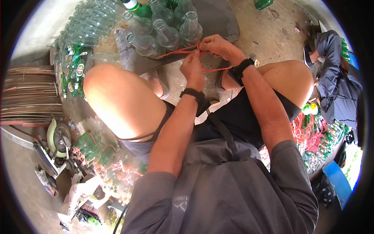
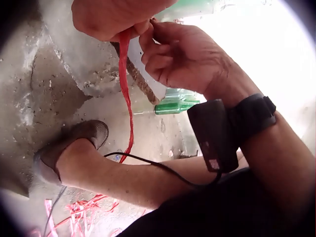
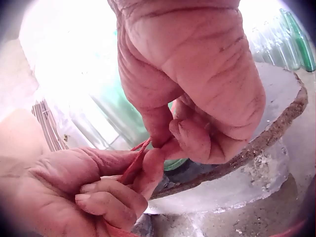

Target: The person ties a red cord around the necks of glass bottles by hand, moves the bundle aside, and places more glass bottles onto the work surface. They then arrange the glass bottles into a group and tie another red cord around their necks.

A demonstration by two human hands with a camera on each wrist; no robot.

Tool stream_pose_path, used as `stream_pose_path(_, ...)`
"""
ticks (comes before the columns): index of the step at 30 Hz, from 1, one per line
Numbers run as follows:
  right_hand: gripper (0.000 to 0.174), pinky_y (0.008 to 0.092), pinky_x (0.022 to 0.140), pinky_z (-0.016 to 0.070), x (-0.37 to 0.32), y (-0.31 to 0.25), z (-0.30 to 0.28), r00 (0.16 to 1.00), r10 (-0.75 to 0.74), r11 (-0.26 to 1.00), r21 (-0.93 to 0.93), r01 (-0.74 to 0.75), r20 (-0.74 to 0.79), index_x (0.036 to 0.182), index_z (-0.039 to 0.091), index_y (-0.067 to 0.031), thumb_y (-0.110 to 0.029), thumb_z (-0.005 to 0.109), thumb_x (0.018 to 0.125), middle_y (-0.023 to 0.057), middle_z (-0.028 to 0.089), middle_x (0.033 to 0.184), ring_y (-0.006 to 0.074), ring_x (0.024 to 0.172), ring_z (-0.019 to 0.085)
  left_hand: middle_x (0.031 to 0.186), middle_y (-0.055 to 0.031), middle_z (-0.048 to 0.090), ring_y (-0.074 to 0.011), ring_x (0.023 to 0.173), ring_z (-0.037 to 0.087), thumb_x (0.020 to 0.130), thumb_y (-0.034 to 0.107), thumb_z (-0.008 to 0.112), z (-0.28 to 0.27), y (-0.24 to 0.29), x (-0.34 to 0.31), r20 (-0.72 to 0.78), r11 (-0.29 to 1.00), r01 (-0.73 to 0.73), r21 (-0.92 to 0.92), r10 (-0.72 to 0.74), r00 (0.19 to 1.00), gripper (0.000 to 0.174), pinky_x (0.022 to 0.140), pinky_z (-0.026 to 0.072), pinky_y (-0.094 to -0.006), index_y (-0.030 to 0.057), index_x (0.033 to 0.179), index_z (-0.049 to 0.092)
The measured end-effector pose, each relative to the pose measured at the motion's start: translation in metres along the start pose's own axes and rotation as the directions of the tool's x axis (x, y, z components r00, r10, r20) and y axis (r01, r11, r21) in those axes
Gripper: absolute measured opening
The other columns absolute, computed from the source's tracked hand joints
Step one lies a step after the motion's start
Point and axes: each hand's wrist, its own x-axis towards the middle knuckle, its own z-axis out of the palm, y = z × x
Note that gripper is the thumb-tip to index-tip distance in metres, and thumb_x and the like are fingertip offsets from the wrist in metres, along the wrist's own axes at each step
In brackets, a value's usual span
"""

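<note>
Red plastic string runs along the near side of a cluster of upright glass bottles and into both hands. My left hand pinches the string between thumb and forefinger, its other fingers curled. Just above and to the right, my right hand pinches it too, and the fingertips of both hands meet. In the left wrist view a length of string hangs down from the hands. The right wrist view shows a strand at the left fingers; the right hand partly hides the pinch.
The bottles stand on a grey slab with a rough edge. Rows of clear bottles and green bottles lie at left, near stacked flat boards. Tangled red string lies at right, near another person's legs.
</note>
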Motion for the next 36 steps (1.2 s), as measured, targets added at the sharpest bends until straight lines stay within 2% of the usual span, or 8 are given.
stream_pose_path(4, 0.018, 0.0263, 0.048, 0.0320, -0.002, -0.001, 0.003, 0.999, -0.037, 0.998, 0.051, 0.039, -0.032, 0.088, 0.074, -0.0045, -0.022, 0.072, 0.086, 0.0011, 0.069, 0.078, 0.0077, 0.054, 0.044, 0.097, -0.0064, 0.077, -0.0095, 0.071, 0.063, 0.096, 0.017, 0.070, 0.001, -0.015, 0.008, -0.035, 0.905, -0.397, 0.152, 0.407, 0.913, 0.025, 0.061, 0.0477, -0.0260, 0.0018, 0.115, 0.075)
stream_pose_path(6, 0.019, 0.0263, 0.048, 0.0328, 0.000, 0.000, 0.003, 0.999, -0.037, 0.998, 0.047, 0.038, -0.027, 0.088, 0.074, -0.0043, -0.023, 0.072, 0.086, 0.0010, 0.068, 0.079, 0.0081, 0.055, 0.045, 0.091, -0.0066, 0.076, -0.0093, 0.071, 0.063, 0.093, 0.013, 0.071, 0.000, -0.008, 0.005, -0.027, 0.694, -0.508, 0.510, 0.603, 0.797, 0.020, 0.067, 0.0511, -0.0280, 0.0015, 0.107, 0.079)
stream_pose_path(10, 0.018, 0.0267, 0.050, 0.0349, -0.001, -0.002, 0.003, 1.000, -0.012, 0.999, 0.032, 0.012, -0.006, 0.087, 0.073, -0.0046, -0.023, 0.072, 0.087, 0.0003, 0.066, 0.077, 0.0092, 0.057, 0.047, 0.088, -0.0067, 0.076, -0.0091, 0.072, 0.063, 0.091, 0.012, 0.073, 0.004, -0.003, -0.001, -0.033, 0.675, -0.528, 0.515, 0.631, 0.775, 0.016, 0.065, 0.0499, -0.0277, 0.0034, 0.104, 0.080)
stream_pose_path(13, 0.018, 0.0249, 0.049, 0.0333, 0.000, -0.001, 0.004, 1.000, -0.026, 0.999, 0.048, 0.026, -0.008, 0.085, 0.071, -0.0070, -0.024, 0.074, 0.090, -0.0045, 0.054, 0.069, 0.0074, 0.056, 0.044, 0.087, -0.0056, 0.075, -0.0104, 0.071, 0.063, 0.091, 0.010, 0.074, 0.002, -0.005, 0.002, 0.065, 0.568, -0.652, 0.503, 0.727, 0.683, 0.014, 0.064, 0.0492, -0.0276, 0.0050, 0.103, 0.080)
stream_pose_path(18, 0.013, 0.0249, 0.051, 0.0358, 0.000, -0.002, 0.005, 0.998, 0.013, 0.999, -0.030, -0.015, -0.056, 0.086, 0.071, -0.0074, -0.020, 0.075, 0.089, -0.0046, 0.055, 0.070, 0.0070, 0.059, 0.046, 0.086, -0.0055, 0.072, -0.0139, 0.068, 0.063, 0.090, 0.008, 0.073, 0.002, -0.004, 0.004, 0.215, 0.393, -0.769, 0.504, 0.805, 0.553, 0.012, 0.062, 0.0487, -0.0289, 0.0064, 0.101, 0.079)
stream_pose_path(22, 0.015, 0.0272, 0.052, 0.0387, 0.001, 0.003, 0.004, 0.999, -0.022, 0.999, 0.022, 0.023, -0.040, 0.089, 0.074, -0.0036, -0.018, 0.071, 0.089, -0.0010, 0.065, 0.076, 0.0095, 0.060, 0.049, 0.090, -0.0058, 0.074, -0.0120, 0.073, 0.065, 0.091, 0.008, 0.073, -0.001, 0.000, 0.008, 0.235, 0.419, -0.721, 0.552, 0.752, 0.616, 0.013, 0.066, 0.0508, -0.0277, 0.0046, 0.101, 0.079)
stream_pose_path(27, 0.015, 0.0273, 0.051, 0.0390, 0.002, 0.006, 0.002, 0.998, -0.062, 0.998, -0.004, 0.062, -0.016, 0.093, 0.075, -0.0019, -0.015, 0.069, 0.088, -0.0001, 0.066, 0.077, 0.0096, 0.059, 0.049, 0.103, -0.0061, 0.076, -0.0111, 0.088, 0.069, 0.094, 0.010, 0.073, -0.003, 0.009, 0.011, 0.151, 0.833, -0.459, 0.309, 0.434, 0.888, 0.017, 0.079, 0.0543, -0.0259, -0.0028, 0.103, 0.077)
stream_pose_path(36, 0.014, 0.0272, 0.051, 0.0383, -0.002, 0.003, 0.004, 0.997, -0.075, 0.997, 0.031, 0.075, -0.001, 0.093, 0.073, -0.0005, -0.013, 0.068, 0.088, 0.0000, 0.066, 0.077, 0.0090, 0.059, 0.049, 0.102, -0.0079, 0.074, -0.0163, 0.090, 0.069, 0.091, 0.008, 0.075, 0.006, 0.015, 0.008, 0.043, 0.988, -0.146, 0.044, 0.144, 0.989, 0.020, 0.085, 0.0519, -0.0274, -0.0050, 0.106, 0.073)
